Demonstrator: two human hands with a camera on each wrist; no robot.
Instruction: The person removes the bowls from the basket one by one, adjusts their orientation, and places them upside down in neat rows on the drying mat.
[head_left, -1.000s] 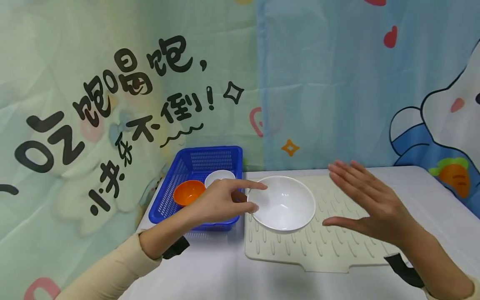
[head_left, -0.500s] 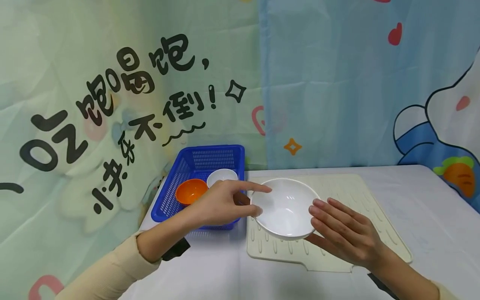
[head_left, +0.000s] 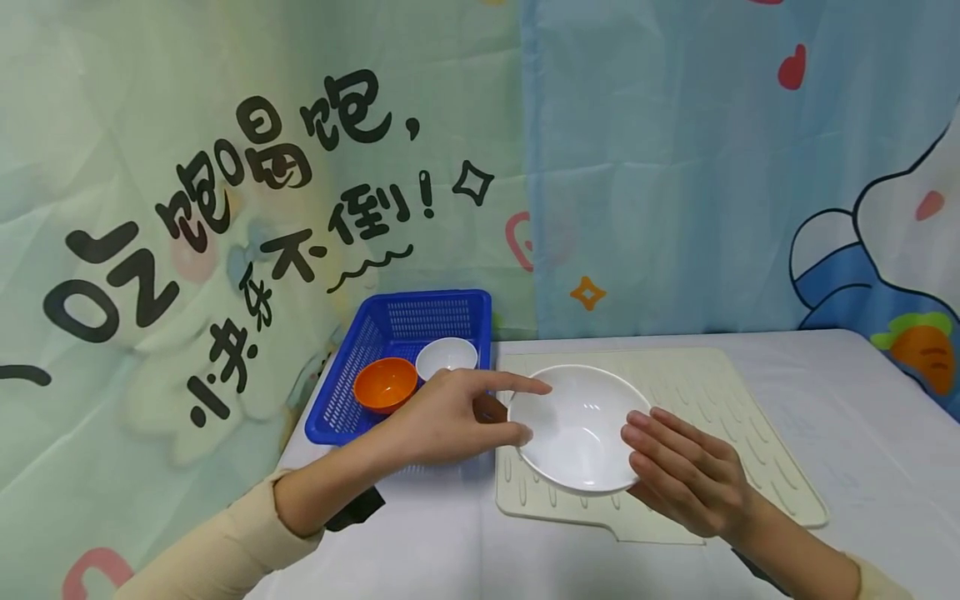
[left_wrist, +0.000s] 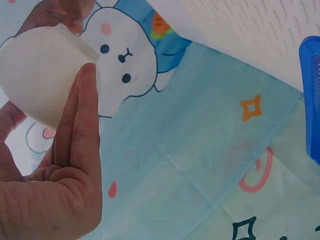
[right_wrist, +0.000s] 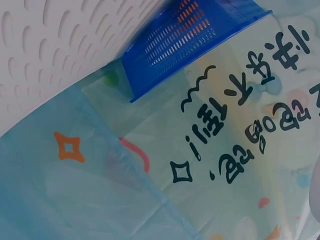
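Observation:
A glossy white bowl (head_left: 581,433) is held over the mat, its inside tilted toward the head camera. My left hand (head_left: 457,421) pinches its left rim, index finger and thumb showing on the inside. On the opposite side my right hand (head_left: 693,479) grips the right rim with its fingers over the edge, the thumb hidden. From the left wrist, the bowl's pale outside (left_wrist: 42,70) shows, with fingers of my left hand (left_wrist: 70,155) along it and the right hand (left_wrist: 55,15) at the top. The right wrist view shows neither hand clearly.
A blue perforated basket (head_left: 480,317) at the back left contains an orange bowl (head_left: 385,385) and a smaller-looking white bowl (head_left: 447,354). Beneath the held bowl lies a cream ribbed drying mat (head_left: 690,375) on the white-covered table (head_left: 862,417). A printed curtain (head_left: 652,167) hangs behind.
My right hand has come in from the right and taken hold of the bowl's right rim. The bowl has shifted slightly right and lower in view, with my left hand staying on it.

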